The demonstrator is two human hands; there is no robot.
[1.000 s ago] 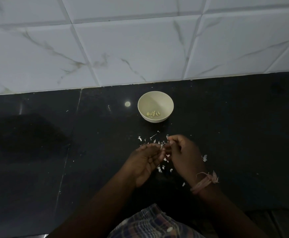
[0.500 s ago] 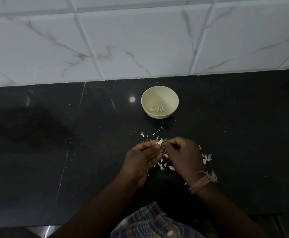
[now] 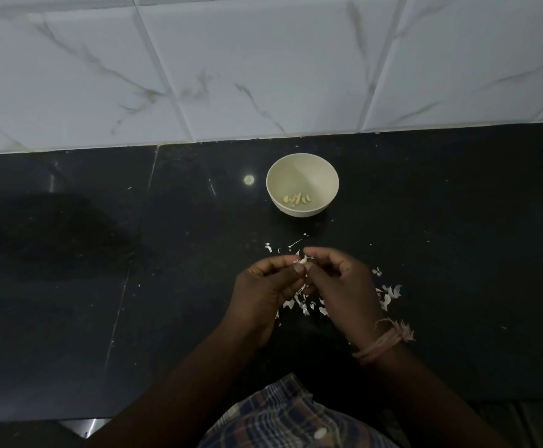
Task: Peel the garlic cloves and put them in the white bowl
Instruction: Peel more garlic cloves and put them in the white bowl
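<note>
Both of our hands meet over the black counter (image 3: 457,253), fingertips drawn together around one garlic clove (image 3: 303,261). Our left hand (image 3: 268,284) pinches the clove between thumb and curled fingers, so that its pale tip shows just above the thumbnail. Our right hand (image 3: 338,279) comes in from the other side, its thumb and forefinger nipped at the top of the same clove, the other fingers bent loosely; whether they grip skin or the clove itself we cannot quite tell in this dim light. A pinkish thread band (image 3: 381,342) circles our right wrist.

Straight ahead of the hands, well apart from them and nearer the marbled wall tiles (image 3: 263,66), stands the white bowl (image 3: 302,163). Several peeled cloves (image 3: 297,198) lie together on its floor, toward the near side.

Torn peel scraps (image 3: 389,292) litter the counter under and around our hands: a cluster beneath the wrists, more to the right of the right hand, and a few bits between the fingertips and the bowl. Our checked shirt (image 3: 289,418) fills the bottom edge of the head view.
</note>
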